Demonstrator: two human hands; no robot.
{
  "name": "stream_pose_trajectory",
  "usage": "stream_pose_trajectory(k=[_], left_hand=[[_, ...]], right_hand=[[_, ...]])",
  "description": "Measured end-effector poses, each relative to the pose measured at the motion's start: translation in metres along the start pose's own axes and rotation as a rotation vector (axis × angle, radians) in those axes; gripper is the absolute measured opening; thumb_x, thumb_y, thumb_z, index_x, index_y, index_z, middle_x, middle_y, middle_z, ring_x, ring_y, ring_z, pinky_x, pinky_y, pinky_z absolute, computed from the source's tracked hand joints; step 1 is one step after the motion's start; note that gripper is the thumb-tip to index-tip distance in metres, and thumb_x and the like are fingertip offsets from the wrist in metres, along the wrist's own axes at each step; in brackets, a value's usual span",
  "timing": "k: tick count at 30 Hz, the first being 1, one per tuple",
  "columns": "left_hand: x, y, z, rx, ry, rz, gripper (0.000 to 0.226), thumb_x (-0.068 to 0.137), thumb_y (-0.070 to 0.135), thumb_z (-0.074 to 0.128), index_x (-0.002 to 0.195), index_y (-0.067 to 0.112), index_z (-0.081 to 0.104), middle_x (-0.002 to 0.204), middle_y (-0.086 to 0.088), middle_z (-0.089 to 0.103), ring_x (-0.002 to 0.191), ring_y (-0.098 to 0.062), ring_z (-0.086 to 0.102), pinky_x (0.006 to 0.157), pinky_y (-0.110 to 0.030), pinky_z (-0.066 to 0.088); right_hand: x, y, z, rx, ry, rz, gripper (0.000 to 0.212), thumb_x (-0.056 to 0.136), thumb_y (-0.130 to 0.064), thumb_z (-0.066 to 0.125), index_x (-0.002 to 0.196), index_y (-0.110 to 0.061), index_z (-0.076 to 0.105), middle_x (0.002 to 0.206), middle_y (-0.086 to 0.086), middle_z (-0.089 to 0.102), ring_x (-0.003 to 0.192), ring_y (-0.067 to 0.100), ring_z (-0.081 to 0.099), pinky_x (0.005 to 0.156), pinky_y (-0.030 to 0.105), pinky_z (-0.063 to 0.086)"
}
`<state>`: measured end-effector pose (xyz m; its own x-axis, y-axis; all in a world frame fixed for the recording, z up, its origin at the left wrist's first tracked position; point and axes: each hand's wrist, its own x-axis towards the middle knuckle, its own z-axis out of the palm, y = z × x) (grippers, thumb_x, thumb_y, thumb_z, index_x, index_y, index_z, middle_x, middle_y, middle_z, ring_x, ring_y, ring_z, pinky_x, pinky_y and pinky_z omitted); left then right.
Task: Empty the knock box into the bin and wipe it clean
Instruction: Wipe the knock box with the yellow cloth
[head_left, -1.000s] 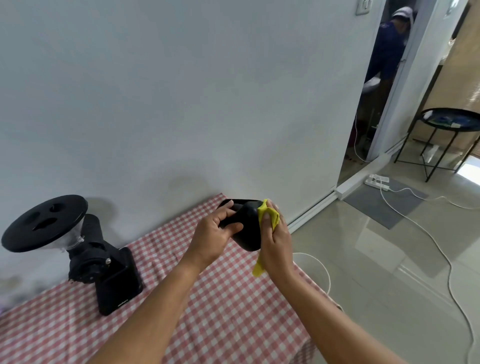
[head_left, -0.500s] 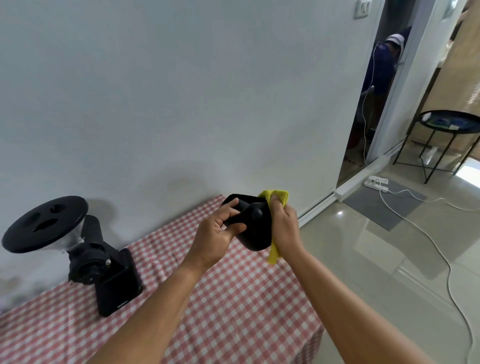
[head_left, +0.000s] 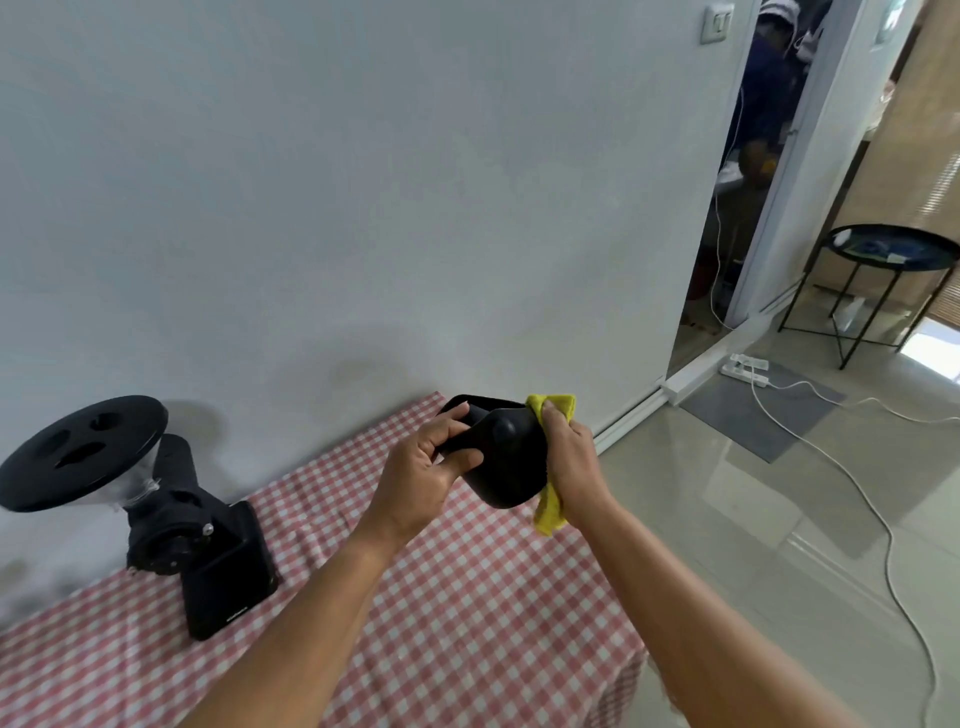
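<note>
I hold the black knock box tilted in the air above the far right corner of the table. My left hand grips its left side, fingers curled over the rim. My right hand presses a yellow cloth against the box's right side; the cloth's lower end hangs below my palm. The inside of the box is turned away from me and hidden. No bin is in view.
A black coffee grinder with a round hopper lid stands at the left on the red-checked tablecloth. A white wall is close behind. On the tiled floor at the right lie a white cable, a power strip and a black side table; a person stands in the doorway.
My right hand has slid the yellow cloth up along the box's right side towards its rim. The box has turned slightly in my left hand.
</note>
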<state>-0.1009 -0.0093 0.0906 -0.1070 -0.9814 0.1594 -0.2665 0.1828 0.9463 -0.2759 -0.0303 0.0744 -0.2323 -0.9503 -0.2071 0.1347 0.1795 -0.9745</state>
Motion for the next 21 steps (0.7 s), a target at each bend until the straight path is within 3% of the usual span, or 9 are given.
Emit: stream_pose_trajectory(k=[4,8,11,13,16,18,20,21], left_hand=[[-0.005,-0.003,0.005,0.084,-0.037,0.020,0.026,0.087,0.005,0.072,0.109,0.018,0.074,0.139,0.007,0.059,0.136,-0.007,0.050,0.114,-0.037,0.042],[0.002,0.011,0.005,0.323,-0.031,0.026,0.030,0.082,0.013,0.079,0.112,0.013,0.074,0.140,-0.001,0.060,0.134,-0.014,0.052,0.113,-0.030,0.039],[0.005,0.018,0.004,0.443,-0.012,0.076,0.026,0.079,0.015,0.082,0.103,0.014,0.076,0.122,-0.005,0.072,0.116,-0.017,0.065,0.099,-0.024,0.046],[0.002,0.018,0.005,0.450,-0.017,0.118,0.018,0.081,0.014,0.080,0.097,0.014,0.075,0.106,-0.003,0.077,0.100,-0.015,0.070,0.090,-0.026,0.054],[-0.003,0.007,0.005,0.430,-0.034,0.218,0.011,0.084,0.012,0.077,0.091,0.012,0.068,0.116,-0.001,0.074,0.108,-0.012,0.068,0.093,-0.026,0.055],[-0.005,0.001,0.003,0.404,-0.034,0.266,0.010,0.085,0.012,0.075,0.090,0.010,0.066,0.131,0.005,0.065,0.117,-0.011,0.065,0.098,-0.027,0.054],[-0.007,0.000,0.003,0.395,-0.036,0.296,0.009,0.086,0.013,0.073,0.089,0.010,0.064,0.141,0.004,0.058,0.124,-0.011,0.061,0.102,-0.028,0.052],[-0.008,0.001,0.003,0.392,-0.037,0.302,0.009,0.087,0.013,0.072,0.088,0.012,0.064,0.144,0.002,0.057,0.128,-0.012,0.059,0.104,-0.028,0.050]], right_hand=[[0.000,0.010,0.003,0.042,0.071,0.018,0.036,0.097,-0.037,0.048,0.075,-0.012,0.060,0.072,0.010,0.061,0.070,0.026,0.059,0.069,0.042,0.050],[-0.005,0.023,0.007,-0.009,0.198,-0.100,0.042,0.100,-0.045,0.043,0.071,-0.019,0.057,0.070,0.003,0.058,0.071,0.024,0.057,0.070,0.044,0.047],[-0.013,0.032,0.009,-0.023,0.205,-0.217,0.042,0.099,-0.056,0.037,0.090,-0.025,0.064,0.088,0.003,0.066,0.086,0.022,0.063,0.082,0.046,0.052],[-0.018,0.037,0.012,-0.011,0.190,-0.263,0.054,0.094,-0.067,0.033,0.109,-0.024,0.063,0.108,0.005,0.067,0.103,0.021,0.064,0.094,0.048,0.052],[-0.020,0.033,0.011,-0.028,0.161,-0.349,0.059,0.093,-0.068,0.034,0.126,-0.026,0.060,0.123,0.001,0.065,0.116,0.017,0.060,0.103,0.041,0.047],[-0.015,0.017,0.007,-0.052,0.139,-0.345,0.047,0.097,-0.059,0.037,0.103,-0.024,0.068,0.097,-0.003,0.070,0.092,0.015,0.064,0.084,0.037,0.051],[-0.008,-0.001,0.002,-0.053,0.128,-0.257,0.045,0.099,-0.049,0.039,0.070,-0.018,0.055,0.062,-0.003,0.053,0.061,0.019,0.049,0.062,0.039,0.040],[-0.005,-0.008,0.000,-0.039,0.122,-0.218,0.045,0.099,-0.047,0.040,0.065,-0.019,0.049,0.057,-0.002,0.045,0.057,0.020,0.043,0.060,0.040,0.036]])
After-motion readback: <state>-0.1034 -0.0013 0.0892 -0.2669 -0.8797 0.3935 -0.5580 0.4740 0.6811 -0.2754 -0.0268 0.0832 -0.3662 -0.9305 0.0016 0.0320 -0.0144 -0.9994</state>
